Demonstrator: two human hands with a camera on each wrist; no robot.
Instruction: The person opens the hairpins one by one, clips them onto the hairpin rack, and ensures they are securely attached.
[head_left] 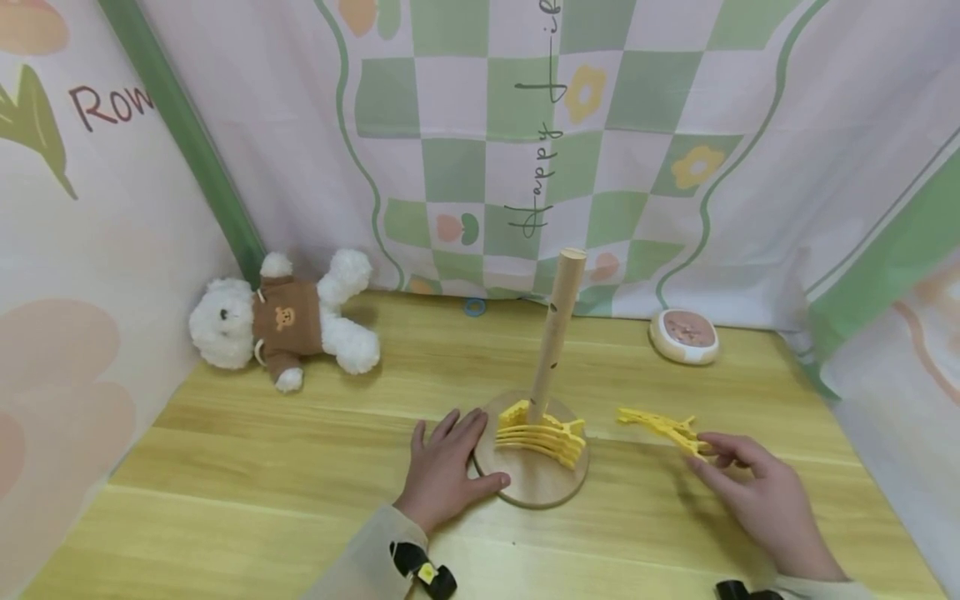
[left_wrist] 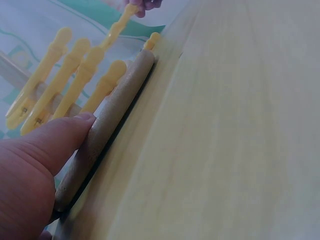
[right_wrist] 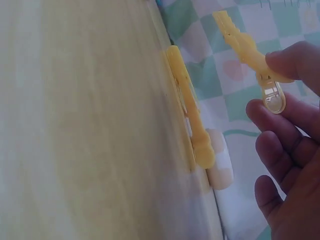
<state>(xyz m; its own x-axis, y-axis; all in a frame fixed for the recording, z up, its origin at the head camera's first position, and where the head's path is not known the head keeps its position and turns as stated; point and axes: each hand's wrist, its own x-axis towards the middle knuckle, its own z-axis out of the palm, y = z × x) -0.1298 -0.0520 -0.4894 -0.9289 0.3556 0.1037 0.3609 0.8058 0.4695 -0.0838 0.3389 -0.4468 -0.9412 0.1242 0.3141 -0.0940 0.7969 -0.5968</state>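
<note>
My right hand [head_left: 765, 492] pinches a yellow hair clip [right_wrist: 246, 52] between thumb and fingers, by its tail end. Just below it, another yellow hair clip [right_wrist: 190, 107] lies on the table. Left of this hand stands a round wooden base [head_left: 532, 492] with an upright wooden post [head_left: 557, 333]. Several yellow clips [head_left: 540, 442] sit one above another around the post's foot, level with the base. My left hand [head_left: 446, 475] rests at the base's left rim, fingers spread; its thumb lies on the front edge. Part of that hand's underside is hidden.
A white plush toy [head_left: 300, 325] in a brown top lies at the back left. Behind the post there is a small blue ring [head_left: 475, 307]. A rounded white device [head_left: 684, 336] with a pinkish face stands back right. Patterned curtains [head_left: 450, 100] hang behind the table.
</note>
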